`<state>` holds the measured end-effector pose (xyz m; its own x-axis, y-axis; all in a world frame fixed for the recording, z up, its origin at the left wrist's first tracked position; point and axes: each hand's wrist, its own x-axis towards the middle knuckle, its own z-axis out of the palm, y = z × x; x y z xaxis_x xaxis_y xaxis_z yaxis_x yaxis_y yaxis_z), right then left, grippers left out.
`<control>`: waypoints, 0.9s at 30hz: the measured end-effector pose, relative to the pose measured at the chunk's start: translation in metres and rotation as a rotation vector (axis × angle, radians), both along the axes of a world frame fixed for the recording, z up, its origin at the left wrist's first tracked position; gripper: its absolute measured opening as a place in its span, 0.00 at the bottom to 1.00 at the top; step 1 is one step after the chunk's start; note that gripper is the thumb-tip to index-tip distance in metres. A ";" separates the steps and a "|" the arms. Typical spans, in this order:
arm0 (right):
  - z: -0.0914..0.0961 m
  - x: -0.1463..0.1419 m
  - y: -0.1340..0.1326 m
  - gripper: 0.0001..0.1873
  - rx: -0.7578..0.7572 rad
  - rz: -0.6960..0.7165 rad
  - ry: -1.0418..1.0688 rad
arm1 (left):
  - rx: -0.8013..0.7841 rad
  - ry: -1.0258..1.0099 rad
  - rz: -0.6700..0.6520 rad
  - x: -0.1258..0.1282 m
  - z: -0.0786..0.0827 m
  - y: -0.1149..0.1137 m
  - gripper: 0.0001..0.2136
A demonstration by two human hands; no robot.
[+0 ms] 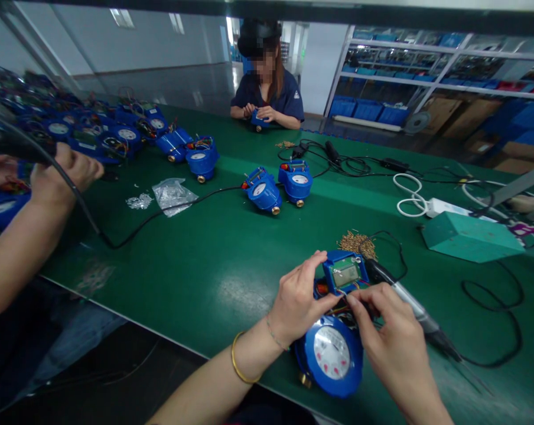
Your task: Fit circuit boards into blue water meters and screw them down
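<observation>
A blue water meter (333,357) with a round white dial lies on the table close to me. Its blue display box (326,271), with a green circuit board and small screen, is tipped up above the dial. My left hand (296,298) grips this box between thumb and fingers at its left side. At the lower edge of the box, my right hand (391,330) is closed in a pinch on a thin wire. More coloured wires run between box and meter, partly hidden by my fingers. A cabled electric screwdriver (411,304) lies just behind my right hand.
A pile of small brass screws (355,243) lies behind the box. Two blue meters (262,192) stand mid-table, with many more at left. A co-worker's hand (63,174) holds a black tool at left; another person sits opposite. A green box (471,236) and cables occupy the right.
</observation>
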<state>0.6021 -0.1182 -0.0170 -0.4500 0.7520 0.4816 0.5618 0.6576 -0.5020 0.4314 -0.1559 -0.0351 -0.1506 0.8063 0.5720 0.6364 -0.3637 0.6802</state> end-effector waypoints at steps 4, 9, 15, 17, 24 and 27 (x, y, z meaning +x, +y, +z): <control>-0.002 -0.002 -0.002 0.13 0.075 -0.013 -0.042 | -0.057 -0.149 -0.024 0.001 -0.001 0.002 0.30; -0.005 -0.004 -0.004 0.12 0.122 -0.017 -0.047 | -0.172 -0.414 -0.078 0.000 -0.002 0.007 0.29; -0.006 -0.009 -0.008 0.10 0.209 -0.071 -0.110 | -0.204 -0.629 -0.118 0.000 -0.005 0.013 0.28; -0.007 -0.011 -0.011 0.09 0.227 -0.083 -0.134 | -0.206 -0.671 -0.126 0.000 -0.007 0.013 0.28; -0.009 -0.020 -0.014 0.10 0.254 -0.149 -0.187 | -0.269 -0.761 -0.121 0.001 -0.011 0.014 0.29; -0.009 -0.022 -0.015 0.10 0.263 -0.140 -0.163 | -0.271 -0.759 -0.138 0.000 -0.010 0.014 0.28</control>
<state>0.5801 -0.1327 -0.0262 -0.4377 0.6715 0.5979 0.7149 0.6633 -0.2215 0.4315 -0.1415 -0.0450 -0.3078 0.9416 0.1366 -0.0711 -0.1659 0.9836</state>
